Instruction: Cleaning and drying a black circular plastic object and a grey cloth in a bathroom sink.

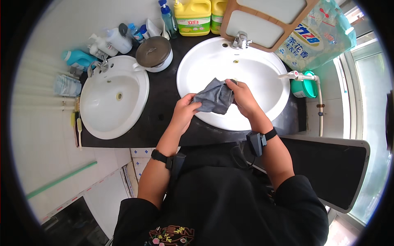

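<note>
A crumpled grey cloth [215, 96] is held up between my two hands, over the near part of the right white sink [262, 102]. My left hand [185, 110] pinches its left edge, thumb on top and fingers curled beneath. At the upper right corner, my right hand [243, 97] grips the cloth between thumb and fingers. The cloth hides part of the basin and its drain. Behind it, a chrome faucet [241, 40] stands at the sink's far rim; I cannot make out any running water.
Left of the black counter [164, 102] is a second white sink [115, 98]. A lidded pot [154, 54] stands between the sinks. Yellow detergent jugs [193, 18], a wood-framed panel [262, 24] and a large detergent bag [314, 37] line the back. A white pipe tap [293, 75] juts in at right.
</note>
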A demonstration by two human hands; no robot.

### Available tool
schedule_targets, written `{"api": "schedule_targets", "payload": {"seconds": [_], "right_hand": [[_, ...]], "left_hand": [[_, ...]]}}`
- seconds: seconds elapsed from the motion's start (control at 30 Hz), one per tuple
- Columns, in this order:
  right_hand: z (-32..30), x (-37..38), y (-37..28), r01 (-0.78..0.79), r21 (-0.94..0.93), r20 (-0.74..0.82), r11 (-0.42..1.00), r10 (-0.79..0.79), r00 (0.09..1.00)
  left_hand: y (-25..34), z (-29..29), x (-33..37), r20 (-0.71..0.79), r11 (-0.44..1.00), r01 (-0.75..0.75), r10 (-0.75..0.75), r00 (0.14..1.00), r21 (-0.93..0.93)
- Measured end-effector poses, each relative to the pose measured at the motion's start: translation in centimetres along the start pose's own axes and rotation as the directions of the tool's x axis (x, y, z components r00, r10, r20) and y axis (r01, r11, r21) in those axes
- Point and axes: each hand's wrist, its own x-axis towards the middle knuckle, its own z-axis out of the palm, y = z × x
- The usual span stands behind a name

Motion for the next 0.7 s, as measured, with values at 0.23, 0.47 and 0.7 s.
{"api": "schedule_targets", "payload": {"seconds": [0.23,0.47,0.7], "right_hand": [[6.3,-2.8,-2.5,-0.15,0.121,0.205,0.981,0.123,0.971],[9.2,-2.3,-0.9,-0.024,-0.094,0.39,0.995,0.059,0.919],[12.3,-2.1,-0.3,0.174,-0.421,0.492,0.89,0.063,0.868]], "left_hand": [[2.6,-4.0,-3.9,-0.023,0.995,0.0,-0.003,1.0,-0.098],[2.1,-8.0,-5.7,-0.059,0.994,-0.026,0.02,0.998,-0.11],[2.2,-10.3,-7.5,0.003,0.976,-0.162,0.163,0.987,0.146]]}}
